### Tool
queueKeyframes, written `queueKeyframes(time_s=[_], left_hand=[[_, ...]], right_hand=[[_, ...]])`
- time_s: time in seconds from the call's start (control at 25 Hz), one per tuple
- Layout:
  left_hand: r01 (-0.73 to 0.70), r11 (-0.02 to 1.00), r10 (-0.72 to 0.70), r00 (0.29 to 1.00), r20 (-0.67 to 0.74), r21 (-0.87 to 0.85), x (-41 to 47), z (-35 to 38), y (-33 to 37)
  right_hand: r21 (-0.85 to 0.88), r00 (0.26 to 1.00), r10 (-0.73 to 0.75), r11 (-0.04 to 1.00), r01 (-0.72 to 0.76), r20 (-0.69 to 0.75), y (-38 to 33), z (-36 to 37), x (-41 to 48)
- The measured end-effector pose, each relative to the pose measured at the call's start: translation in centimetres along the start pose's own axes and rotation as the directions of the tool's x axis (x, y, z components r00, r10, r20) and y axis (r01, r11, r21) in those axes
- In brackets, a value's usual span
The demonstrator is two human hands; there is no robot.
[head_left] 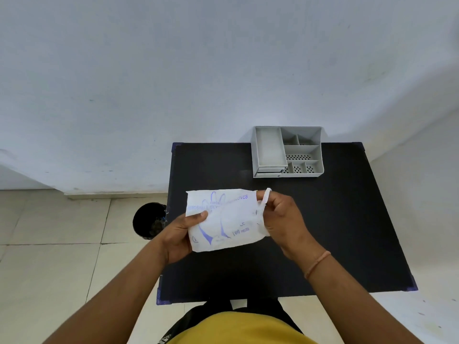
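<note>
Pale, scuffed wall (173, 70) and cream floor tiles (49, 244) framed a small black table (347, 219), and a person in a yellow shirt (236, 328) stood at its near edge. Above the middle of the table, lifted clear of its top, they held a packet of disposable polythene gloves (223, 219), a limp white bag with a blue hand outline and "100 pieces" printed on it.

The left hand (181, 234) gripped the end of the packet toward the table's left side, thumb (198, 216) pressed flat on the printed face and fingers curled underneath. The right hand (280, 217) pinched the opposite end, where a narrow strip of plastic (266, 197) stood up in a loop from the corner; the fingertips themselves were hidden behind the film.

A grey desk organiser (318, 145) sat at the table's far edge toward its right corner, with its compartments showing nothing inside. A black bin (149, 220) stood on the floor just off the table's left side.

To my eye this was the opening step: the mouth of the packet was being worked apart at the right end. Next, I judged, the left hand would need to brace the bag firmly while the right pulled the strip away or slipped in to draw out a glove, gently, since film that thin could split or spill the lot.
</note>
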State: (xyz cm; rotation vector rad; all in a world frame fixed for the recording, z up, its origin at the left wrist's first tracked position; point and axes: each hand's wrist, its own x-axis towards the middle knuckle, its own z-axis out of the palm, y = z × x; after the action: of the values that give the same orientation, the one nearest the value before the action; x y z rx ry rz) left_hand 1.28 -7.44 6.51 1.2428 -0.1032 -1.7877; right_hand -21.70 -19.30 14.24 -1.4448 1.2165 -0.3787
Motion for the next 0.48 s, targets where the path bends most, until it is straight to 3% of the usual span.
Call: queueKeyframes(time_s=[0.12,0.24,0.32,0.48], left_hand=[[0.013,0.999,-0.014,0.999,0.032,0.048,-0.2,-0.2,-0.4],[0.08,0.983,-0.087,0.996,0.034,0.167,0.0,-0.5,-0.1],[0.107,0.974,-0.117,0.992,0.043,0.198,0.0,-0.6,0.1],[0.141,0.966,-0.16,0.984,0.075,0.218,-0.1,-0.8,0.2]], right_hand=[[-0.082,0.966,0.127,0.99,-0.111,0.227,1.3,-0.7,-0.4],[0.06,0.898,0.134,0.983,-0.175,0.419,1.7,-0.9,-1.3],[0.17,0.875,0.125,0.959,-0.228,0.467,2.3,-1.1,-1.1],[0.04,0.85,0.173,0.974,-0.221,0.497,3.9,-0.4,-0.7]])
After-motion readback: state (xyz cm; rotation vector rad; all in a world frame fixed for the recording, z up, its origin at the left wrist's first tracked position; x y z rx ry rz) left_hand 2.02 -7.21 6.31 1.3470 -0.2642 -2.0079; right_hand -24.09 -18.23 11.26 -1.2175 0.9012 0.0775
